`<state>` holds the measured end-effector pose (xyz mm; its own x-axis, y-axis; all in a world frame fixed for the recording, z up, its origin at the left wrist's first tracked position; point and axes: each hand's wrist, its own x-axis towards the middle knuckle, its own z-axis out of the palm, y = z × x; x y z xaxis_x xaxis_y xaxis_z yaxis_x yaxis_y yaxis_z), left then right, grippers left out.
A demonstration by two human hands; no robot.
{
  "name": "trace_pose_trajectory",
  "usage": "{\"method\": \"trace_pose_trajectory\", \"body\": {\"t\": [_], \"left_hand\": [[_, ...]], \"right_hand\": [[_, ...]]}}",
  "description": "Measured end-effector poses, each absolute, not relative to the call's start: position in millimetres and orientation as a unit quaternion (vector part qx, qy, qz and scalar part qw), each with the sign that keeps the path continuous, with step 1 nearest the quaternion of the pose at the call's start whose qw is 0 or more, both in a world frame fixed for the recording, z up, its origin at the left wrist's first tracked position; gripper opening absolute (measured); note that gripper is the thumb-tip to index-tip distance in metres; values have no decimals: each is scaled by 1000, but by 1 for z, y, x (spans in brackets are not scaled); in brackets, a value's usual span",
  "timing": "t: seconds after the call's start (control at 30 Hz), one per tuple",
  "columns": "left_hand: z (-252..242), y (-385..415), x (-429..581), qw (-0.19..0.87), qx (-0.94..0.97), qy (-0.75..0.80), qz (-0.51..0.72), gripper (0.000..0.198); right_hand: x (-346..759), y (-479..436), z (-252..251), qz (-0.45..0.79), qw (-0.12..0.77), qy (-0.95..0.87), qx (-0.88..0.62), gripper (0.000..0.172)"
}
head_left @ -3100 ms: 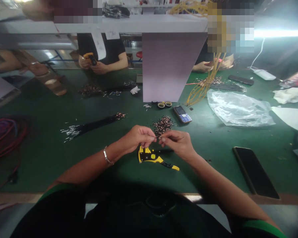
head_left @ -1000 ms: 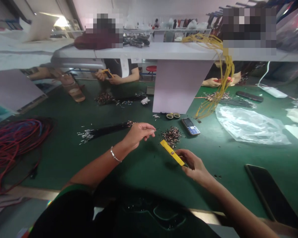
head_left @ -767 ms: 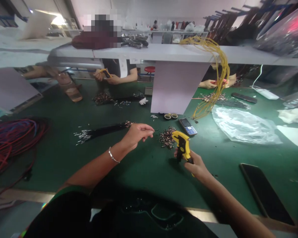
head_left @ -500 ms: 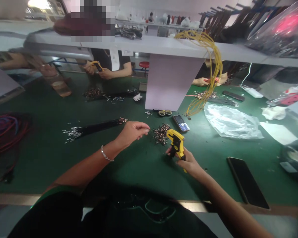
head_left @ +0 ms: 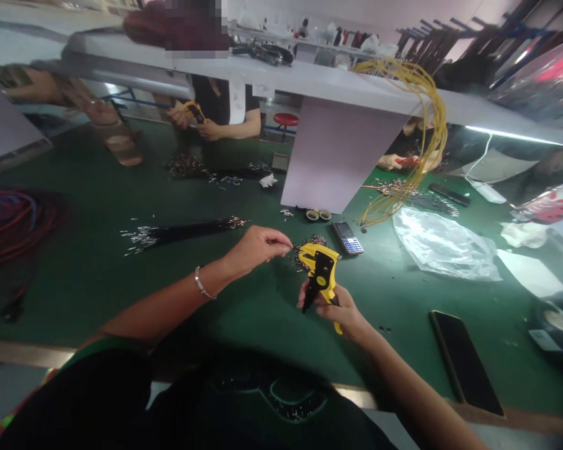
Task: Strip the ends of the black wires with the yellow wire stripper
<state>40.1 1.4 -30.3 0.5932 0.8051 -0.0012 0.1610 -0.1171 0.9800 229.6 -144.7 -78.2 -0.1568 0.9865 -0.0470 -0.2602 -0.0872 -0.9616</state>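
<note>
Now the fingers of the right hand are clamping a yellow wire stripper, its long axis nearly upright, at 4 o'clock from the left hand, whose pinched-together fingers are holding a thin wire just beside a pile of crimp terminals.

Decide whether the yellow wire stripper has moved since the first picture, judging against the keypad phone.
Yes. The yellow wire stripper has left the mat for the right hand and now sits closer to the keypad phone, beside the pile of terminals.
</note>
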Motion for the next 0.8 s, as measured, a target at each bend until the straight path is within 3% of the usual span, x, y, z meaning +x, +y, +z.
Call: {"method": "trace_pose_trajectory", "body": {"t": [0.8], "left_hand": [[-24,-4,40,501,749,318,295,11]], "right_hand": [[225,-144,-79,606,500,-465,-408,47]]}}
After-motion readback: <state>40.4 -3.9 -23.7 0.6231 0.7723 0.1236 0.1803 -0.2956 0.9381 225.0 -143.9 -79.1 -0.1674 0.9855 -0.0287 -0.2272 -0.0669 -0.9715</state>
